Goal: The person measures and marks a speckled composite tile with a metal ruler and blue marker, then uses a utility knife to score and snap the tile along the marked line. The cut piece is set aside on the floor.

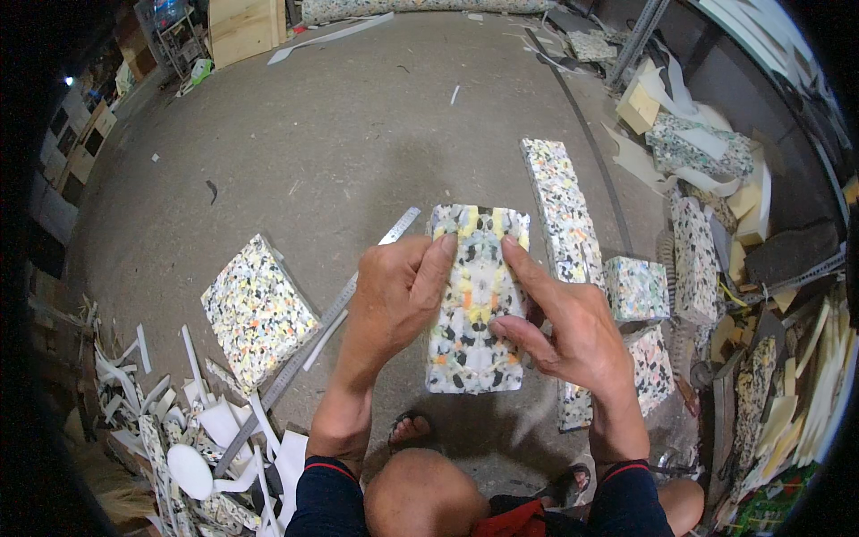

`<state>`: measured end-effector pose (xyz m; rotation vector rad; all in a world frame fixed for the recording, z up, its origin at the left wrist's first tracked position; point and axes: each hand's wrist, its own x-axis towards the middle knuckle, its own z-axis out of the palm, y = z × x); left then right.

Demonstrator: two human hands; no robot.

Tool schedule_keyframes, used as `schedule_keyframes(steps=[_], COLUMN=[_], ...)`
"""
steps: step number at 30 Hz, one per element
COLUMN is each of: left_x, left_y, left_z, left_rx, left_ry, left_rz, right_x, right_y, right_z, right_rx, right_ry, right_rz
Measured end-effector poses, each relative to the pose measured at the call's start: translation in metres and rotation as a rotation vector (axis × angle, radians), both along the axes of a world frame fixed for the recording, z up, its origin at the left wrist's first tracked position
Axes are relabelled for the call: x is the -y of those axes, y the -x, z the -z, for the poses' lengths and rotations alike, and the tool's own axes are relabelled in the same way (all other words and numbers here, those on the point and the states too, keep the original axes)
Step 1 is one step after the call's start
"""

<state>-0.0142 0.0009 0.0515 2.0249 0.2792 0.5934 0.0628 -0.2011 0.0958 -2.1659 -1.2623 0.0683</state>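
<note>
A rectangular block of multicoloured speckled foam (477, 313) is held up in front of me, above the floor. My left hand (400, 286) grips its left edge, thumb lying on the face near the top. On the opposite edge is my right hand (568, 331), its thumb and index finger pressing the face while the other fingers are hidden behind. Just left of my left hand, a metal ruler (358, 273) lies slantwise on the floor. A long speckled foam strip (564, 210) rests on the floor behind my right hand.
A square speckled foam slab (258, 309) lies at the left, beside a heap of white foam offcuts (210, 438). To the right are a small foam block (636, 288) and piled foam scraps (698, 143). A wooden board (246, 31) leans at the far left.
</note>
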Motion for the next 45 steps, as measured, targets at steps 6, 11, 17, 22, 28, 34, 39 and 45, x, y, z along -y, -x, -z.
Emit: schedule_keyframes(steps=[6, 11, 17, 22, 28, 34, 39, 45], left_x=[-0.001, -0.024, -0.036, -0.026, -0.014, -0.005, -0.017, 0.001], left_y=[0.002, -0.028, -0.041, -0.054, -0.062, -0.061, -0.078, -0.070], left_z=[-0.001, 0.013, 0.090, 0.153, 0.120, 0.056, 0.144, 0.207], left_rx=[0.022, -0.015, 0.295, 0.135, 0.063, -0.126, -0.426, -0.584], left_ry=[-0.040, -0.115, 0.343, 0.253, 0.140, 0.162, 0.113, 0.206], left_rz=[0.039, -0.010, 0.126, 0.051, -0.035, -0.155, -0.144, -0.112], right_x=[-0.002, -0.021, -0.041, -0.054, -0.062, -0.070, -0.070, -0.054], right_y=[0.000, -0.019, -0.073, -0.084, -0.083, -0.080, -0.092, -0.073], right_z=[-0.002, 0.020, 0.097, 0.158, 0.149, 0.102, 0.186, 0.252], right_rx=[-0.016, -0.149, -0.616, -0.588, -0.387, -0.384, -0.517, -0.568], right_ry=[0.017, -0.141, -0.567, -0.532, -0.480, -0.279, -0.024, 0.109], right_rz=[-0.064, -0.011, 0.112, 0.088, 0.144, 0.219, 0.299, 0.378])
